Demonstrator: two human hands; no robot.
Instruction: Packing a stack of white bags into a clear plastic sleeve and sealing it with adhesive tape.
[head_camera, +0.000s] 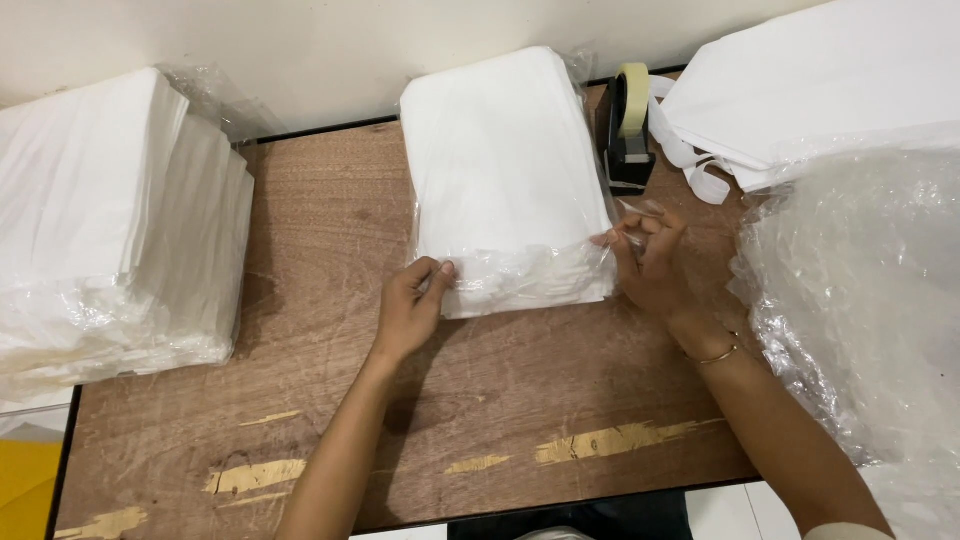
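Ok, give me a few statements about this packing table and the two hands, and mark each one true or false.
1. Both hands grip the near end of the clear bag around the middle white stack. True: the left hand pinches its left corner and the right hand its right corner.
2. The tape dispenser stands left of that stack. False: it stands to its right, by the wall.
3. The right wrist wears a thin gold bangle. True.
4. The wooden table has an unmarked surface. False: light patches show near its front edge where the finish is worn off.
5. A second bagged white stack lies at the table's left end. True.
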